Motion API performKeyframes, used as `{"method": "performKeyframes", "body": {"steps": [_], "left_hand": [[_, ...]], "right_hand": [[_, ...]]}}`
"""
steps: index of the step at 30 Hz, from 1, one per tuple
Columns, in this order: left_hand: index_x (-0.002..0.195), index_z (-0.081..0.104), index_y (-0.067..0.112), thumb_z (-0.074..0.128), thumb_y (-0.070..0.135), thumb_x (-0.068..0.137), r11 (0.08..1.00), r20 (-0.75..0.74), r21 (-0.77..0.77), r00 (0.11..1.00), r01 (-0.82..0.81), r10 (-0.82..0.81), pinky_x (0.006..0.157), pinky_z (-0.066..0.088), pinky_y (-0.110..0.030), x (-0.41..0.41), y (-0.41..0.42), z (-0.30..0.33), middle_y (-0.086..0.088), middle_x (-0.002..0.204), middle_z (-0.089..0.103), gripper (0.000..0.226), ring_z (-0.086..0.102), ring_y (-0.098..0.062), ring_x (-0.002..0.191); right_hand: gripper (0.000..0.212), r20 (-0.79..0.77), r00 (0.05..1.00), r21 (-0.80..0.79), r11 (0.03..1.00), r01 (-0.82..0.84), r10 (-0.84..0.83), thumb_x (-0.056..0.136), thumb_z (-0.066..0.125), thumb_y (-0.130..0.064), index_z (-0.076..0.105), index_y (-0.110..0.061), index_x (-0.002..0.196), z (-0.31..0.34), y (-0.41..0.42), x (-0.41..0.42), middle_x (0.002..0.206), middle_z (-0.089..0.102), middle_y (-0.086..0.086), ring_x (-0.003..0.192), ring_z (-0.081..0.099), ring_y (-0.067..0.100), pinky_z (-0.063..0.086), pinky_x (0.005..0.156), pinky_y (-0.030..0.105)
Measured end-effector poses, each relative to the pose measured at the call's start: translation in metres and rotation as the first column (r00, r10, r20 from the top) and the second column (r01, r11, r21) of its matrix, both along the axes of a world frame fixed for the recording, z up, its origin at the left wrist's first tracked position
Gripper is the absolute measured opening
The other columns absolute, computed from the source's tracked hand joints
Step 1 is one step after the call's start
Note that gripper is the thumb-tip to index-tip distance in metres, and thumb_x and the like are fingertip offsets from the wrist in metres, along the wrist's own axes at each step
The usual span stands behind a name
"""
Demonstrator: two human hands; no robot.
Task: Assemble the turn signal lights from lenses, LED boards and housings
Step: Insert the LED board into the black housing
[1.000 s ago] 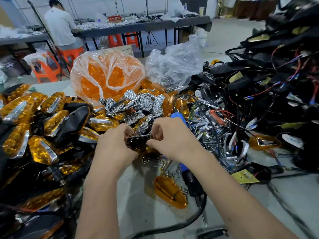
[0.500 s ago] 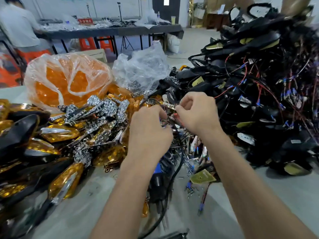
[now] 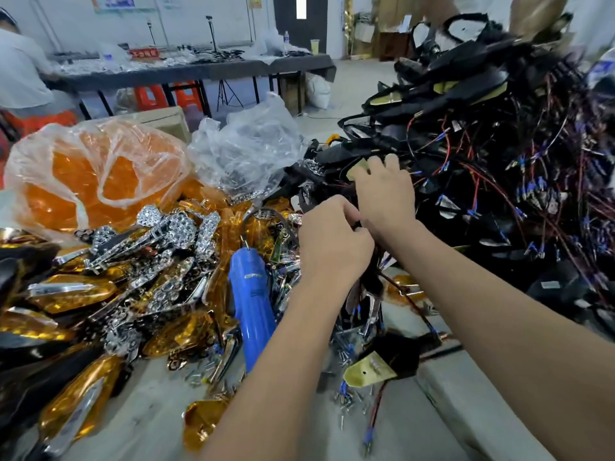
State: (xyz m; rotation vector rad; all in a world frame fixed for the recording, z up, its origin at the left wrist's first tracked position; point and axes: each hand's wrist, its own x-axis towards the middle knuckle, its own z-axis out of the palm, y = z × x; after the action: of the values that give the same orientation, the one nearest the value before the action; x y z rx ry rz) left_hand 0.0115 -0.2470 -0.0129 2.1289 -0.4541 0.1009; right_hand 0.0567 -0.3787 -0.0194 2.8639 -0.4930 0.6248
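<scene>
My left hand (image 3: 332,242) is curled and pinches a small dark wired part at the middle of the view. Beside it, my right hand (image 3: 386,194) reaches onto the tall pile of black housings with red and blue wires (image 3: 499,168). Its fingers curl over a black housing with a yellowish board (image 3: 356,170). Dark wiring hangs below both hands. Chrome reflector inserts (image 3: 179,227) and a bag of orange lenses (image 3: 83,174) lie to the left. Assembled amber lights (image 3: 76,407) fill the left edge.
A blue electric screwdriver (image 3: 249,304) lies just left of my left forearm. A housing with a yellow LED board (image 3: 374,369) and loose screws (image 3: 346,357) sit under my arms. A crumpled clear bag (image 3: 253,148) is behind. A person (image 3: 20,78) sits at far tables (image 3: 199,69).
My view and both hands have swung right, from the lens and reflector heap to the pile of black housings. My right hand has stretched forward onto that pile.
</scene>
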Motion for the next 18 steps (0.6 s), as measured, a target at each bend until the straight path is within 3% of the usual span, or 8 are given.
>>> {"method": "performKeyframes", "body": {"steps": [4,8,10,12,13,15,18], "left_hand": [[0.098,0.07,0.02,0.066,0.007,0.085,1.0,0.001,-0.01,1.0,-0.029,0.029,0.083,0.053,-0.031,0.004,0.003,-0.008,0.008,0.094,0.069,0.019,0.064,-0.014,0.093],[0.101,0.069,0.02,0.071,0.022,0.092,0.946,-0.14,-0.293,0.985,-0.137,0.099,0.085,0.054,-0.029,0.005,0.003,-0.006,0.012,0.091,0.067,0.009,0.064,-0.004,0.087],[0.108,0.066,0.019,0.069,0.037,0.096,0.844,-0.324,-0.507,0.946,-0.174,0.0,0.093,0.058,-0.038,0.007,-0.001,-0.003,0.005,0.101,0.069,0.022,0.068,-0.01,0.094],[0.114,0.065,0.014,0.067,0.052,0.093,0.704,-0.407,-0.686,0.899,-0.184,-0.161,0.098,0.058,-0.042,0.01,-0.007,0.002,0.0,0.109,0.071,0.043,0.069,-0.015,0.097],[0.12,0.065,0.011,0.066,0.059,0.087,0.653,-0.414,-0.733,0.886,-0.189,-0.209,0.1,0.057,-0.042,0.009,-0.007,0.006,-0.003,0.112,0.073,0.059,0.07,-0.015,0.1],[0.133,0.061,0.005,0.064,0.067,0.079,0.558,-0.413,-0.794,0.888,-0.24,-0.205,0.102,0.056,-0.043,0.007,-0.003,0.012,-0.007,0.119,0.074,0.083,0.072,-0.018,0.107],[0.121,0.067,0.004,0.063,0.061,0.083,0.445,-0.343,-0.858,0.932,-0.258,-0.12,0.089,0.06,-0.044,0.004,0.029,0.017,-0.005,0.097,0.075,0.069,0.074,-0.022,0.093]], "right_hand": [[0.033,0.162,0.983,0.139,0.984,-0.107,0.084,0.087,0.061,0.005,0.069,-0.009,0.115,-0.001,-0.005,-0.002,0.122,0.053,0.014,0.116,0.048,0.036,0.046,0.079,0.04],[0.022,0.317,0.935,0.178,0.959,-0.222,0.158,0.093,0.069,-0.007,0.071,-0.004,0.115,0.008,-0.008,-0.016,0.114,0.058,0.01,0.105,0.053,0.034,0.047,0.085,0.045],[0.022,0.412,0.886,0.191,0.93,-0.313,0.214,0.09,0.073,-0.009,0.073,-0.003,0.111,0.012,-0.001,-0.028,0.107,0.062,0.011,0.1,0.057,0.034,0.048,0.084,0.047],[0.009,0.498,0.813,0.154,0.891,-0.427,0.303,0.091,0.069,-0.008,0.071,-0.001,0.097,0.014,0.022,-0.043,0.094,0.06,0.01,0.089,0.056,0.031,0.047,0.071,0.045],[0.007,0.506,0.797,0.131,0.885,-0.448,0.329,0.092,0.066,-0.009,0.067,-0.005,0.087,0.015,0.038,-0.048,0.087,0.055,0.005,0.082,0.052,0.026,0.041,0.063,0.041],[0.027,0.523,0.795,0.166,0.878,-0.449,0.307,0.096,0.062,-0.018,0.055,-0.027,0.072,0.019,0.068,-0.054,0.075,0.044,-0.011,0.071,0.04,0.014,0.031,0.058,0.036],[0.036,0.526,0.766,0.171,0.836,-0.521,0.37,0.099,0.058,-0.019,0.044,-0.027,0.066,0.03,0.105,-0.058,0.069,0.041,-0.006,0.068,0.037,0.02,0.035,0.063,0.048]]}}
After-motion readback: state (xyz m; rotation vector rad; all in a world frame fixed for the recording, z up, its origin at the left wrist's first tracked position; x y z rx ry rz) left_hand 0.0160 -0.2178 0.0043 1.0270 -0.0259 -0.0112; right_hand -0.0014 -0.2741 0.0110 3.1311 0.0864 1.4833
